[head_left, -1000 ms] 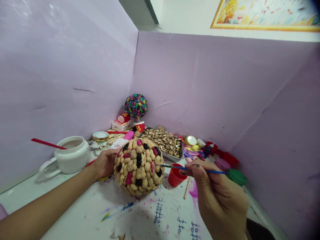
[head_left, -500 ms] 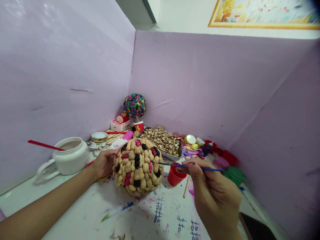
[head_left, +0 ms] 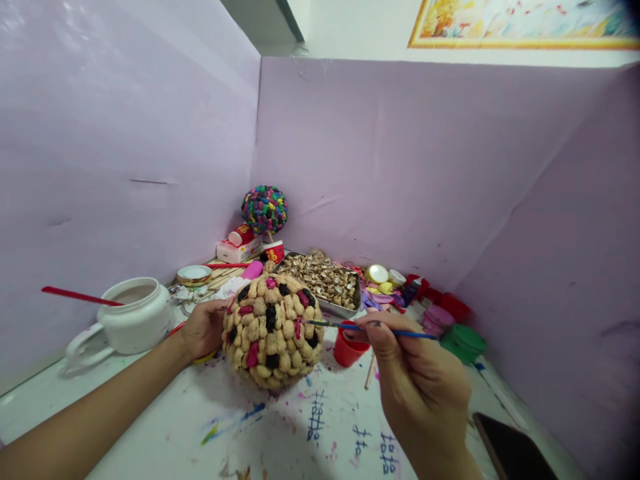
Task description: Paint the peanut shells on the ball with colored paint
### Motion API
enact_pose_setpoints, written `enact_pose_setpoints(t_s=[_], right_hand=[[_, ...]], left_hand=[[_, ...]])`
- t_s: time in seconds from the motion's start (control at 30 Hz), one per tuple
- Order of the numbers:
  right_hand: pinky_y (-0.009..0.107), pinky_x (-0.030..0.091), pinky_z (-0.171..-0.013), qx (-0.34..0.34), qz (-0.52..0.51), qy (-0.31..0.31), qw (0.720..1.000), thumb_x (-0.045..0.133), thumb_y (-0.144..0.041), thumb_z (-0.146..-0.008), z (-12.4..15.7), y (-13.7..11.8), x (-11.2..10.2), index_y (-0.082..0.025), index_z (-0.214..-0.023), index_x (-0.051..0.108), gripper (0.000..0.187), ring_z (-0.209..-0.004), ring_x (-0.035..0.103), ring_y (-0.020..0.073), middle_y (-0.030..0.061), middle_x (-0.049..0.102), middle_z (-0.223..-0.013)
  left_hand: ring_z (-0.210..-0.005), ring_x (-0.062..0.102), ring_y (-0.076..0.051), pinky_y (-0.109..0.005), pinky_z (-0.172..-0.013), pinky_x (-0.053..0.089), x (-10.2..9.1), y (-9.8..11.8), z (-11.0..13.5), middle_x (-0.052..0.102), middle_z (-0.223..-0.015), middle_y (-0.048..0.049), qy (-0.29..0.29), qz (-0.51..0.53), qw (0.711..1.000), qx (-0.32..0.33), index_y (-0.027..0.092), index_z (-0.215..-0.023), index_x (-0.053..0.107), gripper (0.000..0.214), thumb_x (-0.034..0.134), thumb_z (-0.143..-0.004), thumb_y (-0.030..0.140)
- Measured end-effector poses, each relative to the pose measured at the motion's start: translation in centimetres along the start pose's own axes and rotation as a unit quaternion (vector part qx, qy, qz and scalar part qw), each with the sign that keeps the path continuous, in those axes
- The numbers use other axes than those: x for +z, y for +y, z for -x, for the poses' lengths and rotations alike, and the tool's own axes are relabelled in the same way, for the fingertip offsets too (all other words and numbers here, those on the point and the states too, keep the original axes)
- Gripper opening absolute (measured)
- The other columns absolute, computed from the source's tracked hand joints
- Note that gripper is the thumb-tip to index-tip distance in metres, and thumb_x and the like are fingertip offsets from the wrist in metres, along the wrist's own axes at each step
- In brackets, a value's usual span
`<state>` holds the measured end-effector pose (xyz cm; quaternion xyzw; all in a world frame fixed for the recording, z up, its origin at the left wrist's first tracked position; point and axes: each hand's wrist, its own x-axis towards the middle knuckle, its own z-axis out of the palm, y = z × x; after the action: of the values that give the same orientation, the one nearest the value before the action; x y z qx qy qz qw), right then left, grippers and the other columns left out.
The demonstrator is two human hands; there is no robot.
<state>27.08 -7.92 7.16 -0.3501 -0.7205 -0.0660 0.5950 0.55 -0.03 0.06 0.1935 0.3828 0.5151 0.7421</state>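
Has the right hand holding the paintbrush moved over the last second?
Yes: judged against the red cup on the table, the right hand has shifted slightly left, toward the peanut-covered ball.

1. Left hand point(head_left: 203, 330): its fingertips are hiding behind the peanut ball point(head_left: 280, 340), so I'm not seeing how they're gripping, lol.
2. Ball's far side is facing away from me too, and it's covering the near-left part of the metal tray point(head_left: 340, 309).
3. Paintbrush point(head_left: 395, 332): the tip's looking too tiny to tell if it's actually touching the peanuts.
4. Right hand point(head_left: 417, 377) is tucking some fingers out of sight, and its wrist is running off the bottom edge.
5. Red cup point(head_left: 350, 351): the hand and brush are blocking part of the rim; contents, I'm not catching.
6. Red stick point(head_left: 80, 295) is losing its lower end inside the white pot point(head_left: 140, 323).
7. Dark phone-like slab point(head_left: 510, 443) and framed picture point(head_left: 525, 23): both are getting cut off.
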Motion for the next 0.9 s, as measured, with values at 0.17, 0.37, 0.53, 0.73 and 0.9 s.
enact_pose_setpoints(t_s=[0.17, 0.37, 0.53, 0.73, 0.9], right_hand=[[0.013, 0.050, -0.056, -0.005, -0.010, -0.009, 1.000, 0.055, -0.013, -0.091, -0.17, -0.72, -0.24, -0.019, -0.085, 0.064, 0.012, -0.057, 0.065, 0.0064, -0.0038, 0.070, -0.067], [0.016, 0.048, -0.051, 0.001, -0.003, -0.025, 1.000, 0.054, -0.013, -0.091, -0.36, -0.84, -0.84, -0.020, -0.082, 0.063, 0.015, -0.054, 0.065, 0.0085, -0.0035, 0.068, -0.065], [0.014, 0.048, -0.053, 0.013, -0.010, -0.001, 1.000, 0.054, -0.013, -0.091, -0.29, -0.47, -0.73, -0.020, -0.081, 0.063, 0.015, -0.055, 0.064, 0.0067, -0.0045, 0.069, -0.066], [0.013, 0.045, -0.050, 0.013, -0.003, 0.013, 1.000, 0.054, -0.013, -0.092, -0.23, -0.21, -0.66, -0.020, -0.082, 0.063, 0.015, -0.052, 0.061, 0.0052, -0.0061, 0.066, -0.062], [0.014, 0.046, -0.051, 0.013, -0.011, 0.005, 1.000, 0.053, -0.013, -0.092, -0.35, -0.25, -0.60, -0.019, -0.083, 0.062, 0.015, -0.054, 0.061, 0.0059, -0.0052, 0.066, -0.062]], left_hand=[[-0.090, 0.074, -0.037, -0.052, -0.090, 0.053, 0.18, 0.02, 0.01, 0.080, -0.092, -0.0143, 0.005, 0.012, 1.000, -0.003, 0.006, -0.128, 0.061, 0.068, 0.057, -0.060, 0.011], [-0.092, 0.074, -0.036, -0.051, -0.091, 0.054, 0.21, -0.02, 0.12, 0.080, -0.093, -0.0125, 0.017, 0.016, 1.000, 0.008, 0.009, -0.129, 0.061, 0.070, 0.056, -0.059, 0.009], [-0.090, 0.075, -0.035, -0.051, -0.090, 0.055, 0.53, 0.09, 0.22, 0.080, -0.088, -0.0125, 0.036, 0.018, 0.999, -0.004, 0.008, -0.126, 0.063, 0.061, 0.053, -0.066, 0.012], [-0.093, 0.074, -0.036, -0.050, -0.089, 0.056, 0.16, 0.13, -0.06, 0.080, -0.087, -0.0135, 0.049, 0.018, 0.999, -0.008, 0.008, -0.121, 0.066, 0.058, 0.053, -0.065, 0.011], [-0.094, 0.074, -0.035, -0.048, -0.090, 0.056, 0.16, 0.14, 0.03, 0.080, -0.088, -0.0133, 0.046, 0.011, 0.999, -0.006, 0.007, -0.123, 0.065, 0.062, 0.053, -0.062, 0.008]])
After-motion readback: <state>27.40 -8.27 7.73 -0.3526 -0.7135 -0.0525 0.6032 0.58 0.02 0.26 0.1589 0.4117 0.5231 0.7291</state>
